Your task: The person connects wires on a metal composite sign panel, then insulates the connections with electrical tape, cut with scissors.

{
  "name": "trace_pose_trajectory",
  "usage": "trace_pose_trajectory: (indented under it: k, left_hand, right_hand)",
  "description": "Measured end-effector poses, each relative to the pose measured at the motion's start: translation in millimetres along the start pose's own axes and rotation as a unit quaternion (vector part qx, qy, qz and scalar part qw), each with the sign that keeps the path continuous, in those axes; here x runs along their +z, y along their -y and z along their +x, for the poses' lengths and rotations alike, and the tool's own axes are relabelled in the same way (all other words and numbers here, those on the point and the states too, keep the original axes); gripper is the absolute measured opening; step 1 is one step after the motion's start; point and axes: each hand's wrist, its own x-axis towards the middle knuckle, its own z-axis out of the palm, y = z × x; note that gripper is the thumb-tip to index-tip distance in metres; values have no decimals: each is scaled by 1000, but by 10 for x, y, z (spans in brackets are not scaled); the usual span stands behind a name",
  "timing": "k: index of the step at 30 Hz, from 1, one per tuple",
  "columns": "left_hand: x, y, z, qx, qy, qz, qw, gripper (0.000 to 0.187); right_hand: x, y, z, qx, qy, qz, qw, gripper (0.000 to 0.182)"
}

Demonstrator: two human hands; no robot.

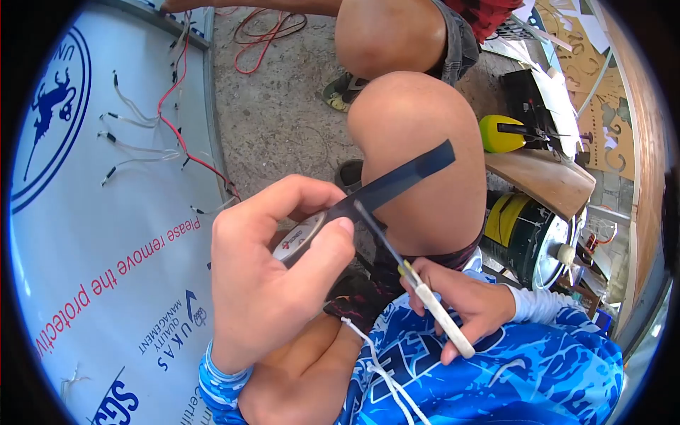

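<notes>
My left hand pinches a roll of black electrical tape between thumb and fingers. A loose strip of the tape sticks out from the roll toward the upper right, in front of my bare knee. My right hand grips scissors seen edge-on, with a long whitish handle. The narrow metal blade slants up to the strip, its tip overlapping the tape close to my left thumb.
On the left stands a large printed panel with a red wire and several clear wire ends. Another person's knee is at the top. At right are a dark green container, a wooden board and a yellow-green rounded object.
</notes>
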Motion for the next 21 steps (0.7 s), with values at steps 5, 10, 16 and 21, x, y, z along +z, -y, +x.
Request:
trace_pose_trajectory:
  k: [5,10,16,21]
  left_hand:
    - [5,6,-5,3,-8,-14,1000,16]
    - [-2,-13,-10,3,18,4,1000,20]
    - [38,-15,3,-1,26,-6,1000,20]
    - [55,0,-9,12,33,-20,999,19]
  right_hand:
    - [-76,16,152,-12,-63,-17,998,78]
    - [-56,-24,142,-47,-68,-47,995,79]
    - [13,-84,125,-70,-85,-78,991,79]
    - [22,-57,156,-72,-93,-96,988,78]
